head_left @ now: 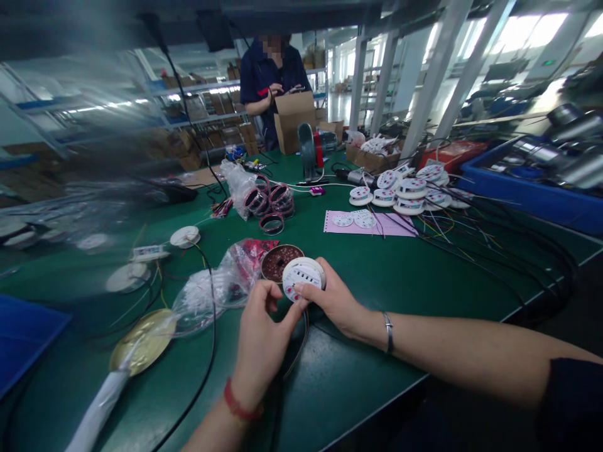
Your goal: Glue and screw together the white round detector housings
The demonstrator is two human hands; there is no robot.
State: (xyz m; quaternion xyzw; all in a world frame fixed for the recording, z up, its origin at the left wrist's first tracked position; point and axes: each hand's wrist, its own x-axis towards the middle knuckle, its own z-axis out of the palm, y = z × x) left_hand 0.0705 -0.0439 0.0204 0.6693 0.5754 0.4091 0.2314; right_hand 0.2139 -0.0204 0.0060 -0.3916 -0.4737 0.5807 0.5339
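My right hand (339, 301) grips a white round module (301, 277) with a printed face, dark slots and red spots. Its thumb presses on the face while the fingers go behind. At the module's lower left is my left hand (264, 336), fingers curled and thumb tip at the lower edge; whatever lies under that tip is hidden. A dark cable hangs below the module. Just behind stands a round tin (273, 262) with a brown, speckled inside. To the left lies a clear plastic bag (207, 292) with white and red contents.
White round modules (409, 188) with trailing wires are piled at right, beside a pink sheet (391, 225) and a blue bin (532, 194). Dark-rimmed rings (272, 223) and a blower (308, 154) stand farther back. A gold disc (144, 342) lies left. A co-worker (268, 81) stands behind a carton (294, 122).
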